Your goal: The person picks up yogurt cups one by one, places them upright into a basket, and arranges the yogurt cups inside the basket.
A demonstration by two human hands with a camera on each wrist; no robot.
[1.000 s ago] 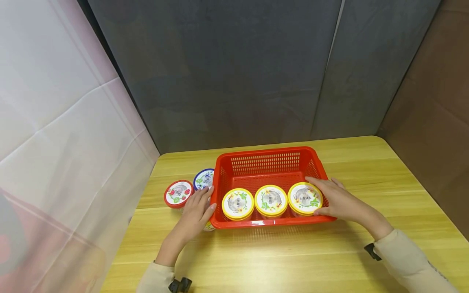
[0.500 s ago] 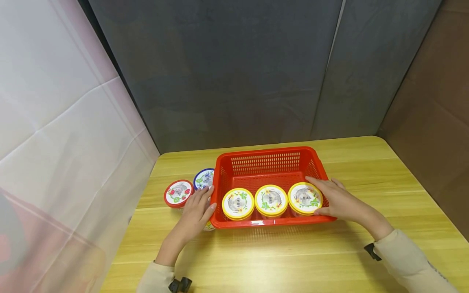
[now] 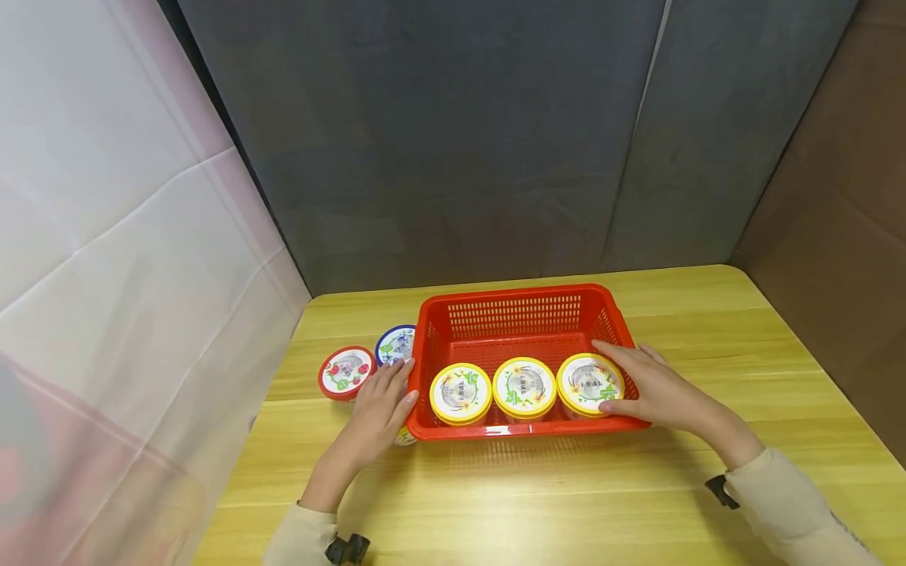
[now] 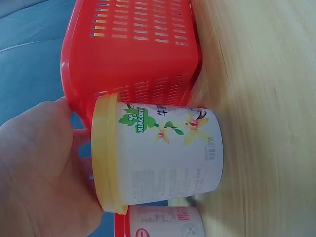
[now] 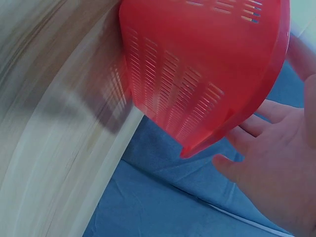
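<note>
Three yellow-lidded tubs stand along the near side of a red plastic basket (image 3: 517, 303): a left one (image 3: 461, 395), a middle one (image 3: 524, 389) and a right one (image 3: 586, 385). My right hand (image 3: 654, 389) reaches over the basket's right rim and holds the right tub by its lid, thumb on the near side of the lid, fingers at its back. My left hand (image 3: 378, 413) rests at the left rim with relaxed fingers, above another yellow-lidded tub (image 4: 168, 153) outside the basket. In the left wrist view the lid lies against that hand; contact is partly hidden.
A red-lidded tub (image 3: 347, 373) and a blue-lidded tub (image 3: 395, 343) stand left of the basket, both partly covered. The wooden table (image 3: 510, 495) runs up to a dark cloth wall (image 3: 460, 141) at the back, with hangings on both sides.
My right thumb has slid slightly left, further onto the right tub's lid. The head view has shifted a little. The left hand, basket and tubs look the same.
</note>
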